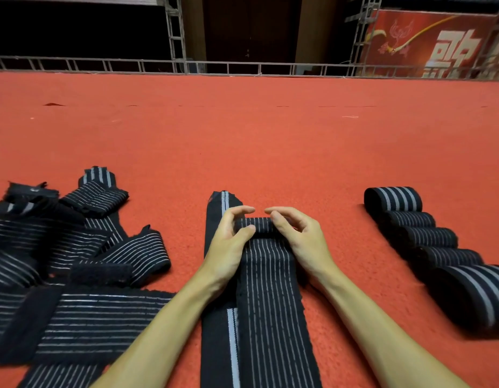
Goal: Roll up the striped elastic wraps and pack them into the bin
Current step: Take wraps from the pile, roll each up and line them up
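Wrap roll [261, 224] btwn L/R fingers [238, 211]

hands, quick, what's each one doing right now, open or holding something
Left hand: closed, pinching the left side of the rolled end of the striped wrap.
Right hand: closed, pinching the right side of the same rolled end.

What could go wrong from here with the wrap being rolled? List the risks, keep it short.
1. The roll is small and pinched only by the left hand and right hand; the stretchy wrap may spring open or roll crooked.
2. That wrap lies on another strip, whose edge could get caught into the roll.
3. The finished rolls sit loose on the carpet and might uncurl. No bin is in view.
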The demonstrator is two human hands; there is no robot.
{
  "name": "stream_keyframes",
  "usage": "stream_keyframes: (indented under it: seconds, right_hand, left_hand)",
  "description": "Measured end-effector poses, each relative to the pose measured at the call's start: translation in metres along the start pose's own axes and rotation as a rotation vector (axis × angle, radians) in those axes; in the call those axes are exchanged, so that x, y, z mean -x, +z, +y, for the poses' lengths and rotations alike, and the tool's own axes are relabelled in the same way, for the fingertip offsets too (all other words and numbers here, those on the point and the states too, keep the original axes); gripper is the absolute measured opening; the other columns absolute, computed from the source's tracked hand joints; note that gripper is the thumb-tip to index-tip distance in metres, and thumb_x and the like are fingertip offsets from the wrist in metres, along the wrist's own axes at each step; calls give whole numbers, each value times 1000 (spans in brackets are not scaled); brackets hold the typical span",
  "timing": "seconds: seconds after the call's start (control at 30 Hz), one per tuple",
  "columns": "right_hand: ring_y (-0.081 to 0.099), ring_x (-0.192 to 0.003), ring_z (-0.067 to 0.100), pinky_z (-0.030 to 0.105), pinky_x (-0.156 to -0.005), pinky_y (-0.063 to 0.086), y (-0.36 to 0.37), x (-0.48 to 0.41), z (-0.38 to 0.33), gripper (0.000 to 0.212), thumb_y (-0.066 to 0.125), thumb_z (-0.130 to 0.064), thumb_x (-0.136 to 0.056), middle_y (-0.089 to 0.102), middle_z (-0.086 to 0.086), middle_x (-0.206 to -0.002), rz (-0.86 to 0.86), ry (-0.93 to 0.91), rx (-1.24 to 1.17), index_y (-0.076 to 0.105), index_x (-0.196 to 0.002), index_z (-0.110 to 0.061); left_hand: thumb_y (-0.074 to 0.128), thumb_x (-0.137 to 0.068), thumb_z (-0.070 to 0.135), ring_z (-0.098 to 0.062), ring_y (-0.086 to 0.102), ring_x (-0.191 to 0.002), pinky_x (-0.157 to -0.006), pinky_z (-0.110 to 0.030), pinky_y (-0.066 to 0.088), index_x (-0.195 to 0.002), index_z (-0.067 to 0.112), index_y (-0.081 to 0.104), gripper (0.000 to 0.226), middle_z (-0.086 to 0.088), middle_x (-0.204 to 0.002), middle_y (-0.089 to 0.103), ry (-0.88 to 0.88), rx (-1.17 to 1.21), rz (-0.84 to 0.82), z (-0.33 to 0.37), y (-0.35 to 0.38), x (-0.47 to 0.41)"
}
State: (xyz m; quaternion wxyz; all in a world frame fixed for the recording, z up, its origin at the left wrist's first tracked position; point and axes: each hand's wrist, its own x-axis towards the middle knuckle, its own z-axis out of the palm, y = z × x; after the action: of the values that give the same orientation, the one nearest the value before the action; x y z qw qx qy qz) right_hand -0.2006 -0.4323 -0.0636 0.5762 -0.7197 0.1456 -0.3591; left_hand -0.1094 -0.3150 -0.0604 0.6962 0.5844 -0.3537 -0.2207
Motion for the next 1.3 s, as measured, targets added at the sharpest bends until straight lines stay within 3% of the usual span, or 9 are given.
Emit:
stream_keyframes:
  seconds: [0.13, 0.33, 0.53, 0.67, 0.77, 0.87, 1.03, 1.13, 1.3]
  right_hand:
    - [52, -65, 13, 30, -61, 40, 3, 2, 0, 37, 57, -34, -92, 60, 6, -70, 8, 96, 30, 66, -78, -1]
    - [61, -73, 7, 19, -65, 45, 0, 6, 0, 11, 67, -17, -88, 71, 1, -83, -16, 128, -91, 72, -92, -8]
    - [63, -76, 6, 17, -64, 47, -2, 8, -1, 15, 73, -7, -82, 71, -5, -82, -36, 52, -75, 73, -93, -17]
    - [61, -68, 2, 13, -58, 44, -1, 8, -2, 23, 73, 4, -76, 70, -8, -75, -20, 31, -106, 73, -87, -16]
    - [64, -83, 7, 22, -77, 47, -2, 6, -1, 30, 73, 13, -70, 71, -4, -86, -6, -4, -154, 73, -79, -15]
    - [63, -81, 8, 26, -79, 47, -4, 7, 2, 28, 74, 9, -71, 72, -2, -86, -33, 29, -160, 74, -80, -18]
    - [64, -85, 10, 28, -76, 53, -4, 5, 4, 26, 72, -34, -80, 70, -1, -95, -49, 85, -92, 71, -105, -28]
    - [62, -72, 10, 26, -63, 47, 0, 6, 1, 39, 61, -50, -83, 69, 4, -89, -47, 161, -83, 71, -100, -16]
    - [61, -76, 25, 45, -69, 46, 2, 8, -2, 22, 64, -34, -88, 70, 9, -90, -7, 226, -104, 72, -95, -14]
  left_hand:
    - [46, -89, -13, 1, 55, -72, -67, -14, 47, -117, 17, 54, 42, -2, -93, 56, 58, -7, -20, -1, -1, 0]
    - [45, -87, -14, 5, 57, -78, -70, -10, 46, -115, 22, 57, 47, 1, -102, 59, 47, -45, -34, 1, 0, 3]
    - [49, -97, 22, 1, 64, -88, -82, -25, 49, -117, 31, 53, 22, 11, -101, 63, -60, -40, -67, -5, -2, 1]
    - [42, -95, 46, 1, 59, -99, -93, -29, 46, -121, 31, 47, 30, 11, -111, 59, -89, -166, -51, -6, -2, 0]
    - [40, -98, 41, 3, 59, -96, -87, -23, 45, -117, 25, 49, 27, 9, -107, 61, -85, -192, -39, -4, -1, 1]
    - [45, -99, 28, 4, 61, -79, -74, -19, 47, -105, 22, 53, 11, 8, -94, 63, -49, -131, -15, -3, -1, 2]
    - [50, -95, 8, -7, 61, -74, -66, -21, 49, -96, 22, 58, 16, 2, -85, 65, -46, -3, 4, -1, -3, 2]
    - [51, -89, -2, -12, 58, -75, -66, -24, 48, -91, 20, 60, 24, -1, -85, 63, -38, 33, 14, -2, -4, 2]
    - [51, -87, -7, -12, 58, -81, -73, -27, 48, -89, 22, 63, 32, 5, -88, 64, 10, 37, -26, -5, -6, 3]
